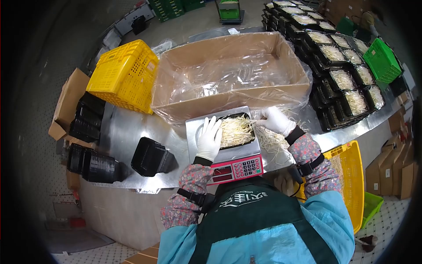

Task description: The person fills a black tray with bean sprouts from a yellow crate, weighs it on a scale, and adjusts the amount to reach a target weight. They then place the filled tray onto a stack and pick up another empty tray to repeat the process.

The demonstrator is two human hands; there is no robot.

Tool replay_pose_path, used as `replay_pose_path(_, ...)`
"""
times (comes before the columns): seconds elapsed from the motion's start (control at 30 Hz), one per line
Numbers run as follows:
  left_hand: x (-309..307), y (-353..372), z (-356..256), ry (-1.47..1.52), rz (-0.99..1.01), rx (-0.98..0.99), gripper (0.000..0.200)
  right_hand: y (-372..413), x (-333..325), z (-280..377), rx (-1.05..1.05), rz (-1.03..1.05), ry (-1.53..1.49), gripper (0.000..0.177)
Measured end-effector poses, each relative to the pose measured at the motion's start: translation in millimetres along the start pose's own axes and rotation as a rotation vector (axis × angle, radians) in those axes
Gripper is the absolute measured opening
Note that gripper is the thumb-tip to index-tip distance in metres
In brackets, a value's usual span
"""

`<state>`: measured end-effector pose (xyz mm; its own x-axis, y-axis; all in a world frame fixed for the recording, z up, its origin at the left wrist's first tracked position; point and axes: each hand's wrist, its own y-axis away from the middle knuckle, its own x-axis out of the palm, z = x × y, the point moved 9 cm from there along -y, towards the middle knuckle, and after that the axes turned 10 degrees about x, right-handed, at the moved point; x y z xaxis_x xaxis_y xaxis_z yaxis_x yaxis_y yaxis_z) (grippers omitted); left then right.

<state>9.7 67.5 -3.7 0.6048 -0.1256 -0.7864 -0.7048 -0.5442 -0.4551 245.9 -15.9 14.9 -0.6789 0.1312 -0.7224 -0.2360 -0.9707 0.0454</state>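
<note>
A black tray filled with bean sprouts (236, 132) sits on the steel plate of a red digital scale (237, 169). My left hand (209, 140), in a white glove, lies along the tray's left side with its fingers stretched out. At the tray's right edge, my gloved right hand (278, 122) has its fingers closed on a few bean sprouts, whose strands show at the fingertips. Loose bean sprouts (273, 143) lie in a heap on the steel table under and beside that hand.
Behind the scale stands a large plastic-lined cardboard box (233, 94). A yellow crate (125, 75) is at left, with stacked black trays (101, 167) and another tray stack (149, 157) nearer. Filled trays (345, 79) rise at right. Another yellow crate (355, 185) stands by my right elbow.
</note>
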Motion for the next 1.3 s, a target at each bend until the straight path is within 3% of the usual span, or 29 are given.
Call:
replay_pose_path(0.23,-30.3,8.5,30.0,0.304,-0.125,-0.146,0.046,27.8,-70.7,-53.1,0.216,-0.091,-0.349,0.013)
replay_pose_path(0.3,-41.1,22.0,42.9,0.375,-0.162,-0.19,0.049,35.2,-62.4,-93.4,0.358,-0.062,-0.368,0.022)
replay_pose_path(0.37,-51.2,29.2,40.6,0.407,-0.183,-0.286,0.05,42.0,-54.3,-104.5,0.21,-0.106,0.208,0.035)
replay_pose_path(0.4,-53.7,23.8,28.7,0.315,-0.137,-0.204,0.051,46.1,-48.1,-103.7,0.133,-0.123,0.495,0.041)
replay_pose_path(0.43,-53.3,18.9,15.8,0.222,-0.091,-0.123,0.052,46.3,-41.2,-98.9,0.229,-0.036,0.537,0.057)
replay_pose_path(0.57,-29.8,0.5,-19.0,0.123,-0.002,0.07,0.054,33.8,-26.5,2.5,0.005,-0.203,0.204,0.055)
replay_pose_path(0.63,-19.7,-5.7,-21.8,0.111,-0.028,0.088,0.047,37.8,-5.6,69.4,-0.308,-0.257,0.061,0.047)
replay_pose_path(0.77,-9.4,-7.0,-26.1,0.0,-0.05,0.137,0.035,26.9,55.3,99.5,-0.408,-0.093,0.169,0.034)
replay_pose_path(0.9,-10.5,-8.5,-24.8,-0.007,-0.041,0.144,0.035,19.1,41.1,85.9,-0.359,-0.128,0.073,0.019)
replay_pose_path(1.03,-21.0,-6.9,-19.3,0.1,-0.085,0.061,0.038,19.1,-13.3,32.8,-0.082,-0.048,-0.383,0.016)
replay_pose_path(1.1,-39.1,-4.8,-21.2,0.036,-0.14,0.054,0.044,26.9,-28.3,-9.8,0.181,-0.018,-0.476,0.016)
replay_pose_path(1.13,-47.8,-5.3,-23.3,0.001,-0.168,0.051,0.047,26.0,-31.6,-31.6,0.259,-0.01,-0.186,0.021)
replay_pose_path(1.23,-44.9,-12.1,-41.2,-0.05,-0.062,0.107,0.055,35.3,-31.7,-30.5,0.132,-0.192,0.466,0.027)
replay_pose_path(1.3,-20.9,-17.1,-43.3,-0.162,0.013,0.157,0.057,31.1,-16.4,-18.0,-0.024,-0.375,0.261,0.051)
